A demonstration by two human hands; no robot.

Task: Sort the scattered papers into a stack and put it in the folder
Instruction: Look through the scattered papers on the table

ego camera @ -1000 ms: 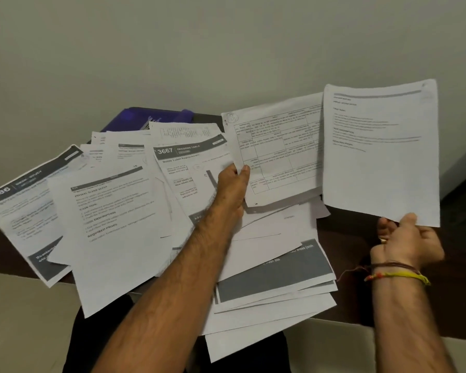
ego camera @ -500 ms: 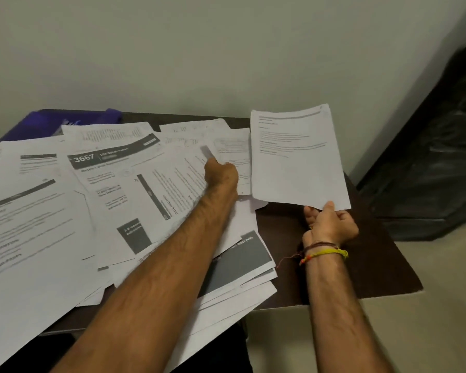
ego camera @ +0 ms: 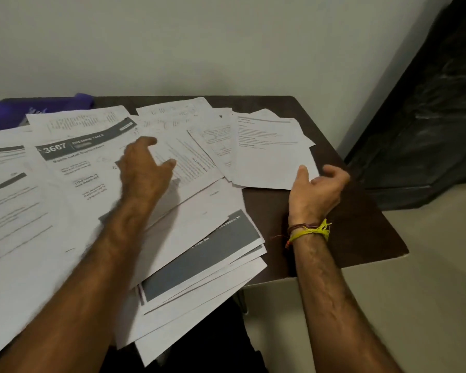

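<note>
The sheet that the right hand [ego camera: 316,188] held upright half a second ago now lies flat at the right edge of the paper spread, and the left hand [ego camera: 143,168] has lifted off the pile it was pressing. Nearest the camera, at the lower centre of the frame, several sheets overhang the front edge of the tabletop [ego camera: 361,232], the top one carrying a large grey block [ego camera: 199,262] of print. Above that, in the middle, the left hand hovers blurred over the scattered papers [ego camera: 73,184], its grip released, fingers spread and loosely bent, holding nothing. Just left of it lies a sheet headed 3667 [ego camera: 55,148] on a dark banner. At the right centre the right hand, a yellow and brown thread band [ego camera: 308,230] on its wrist, sits at the lower right corner of the laid-down sheet [ego camera: 269,154]; its thumb touches the paper's edge and its fingers are loosely curled, the grip let go. That sheet overlaps its neighbours on the left and rests partly on bare dark tabletop. Farthest back, at the upper left of the frame, the purple folder [ego camera: 38,107] shows behind the papers, against the pale wall [ego camera: 226,44]. A dark object [ego camera: 428,117] stands at the right edge.
</note>
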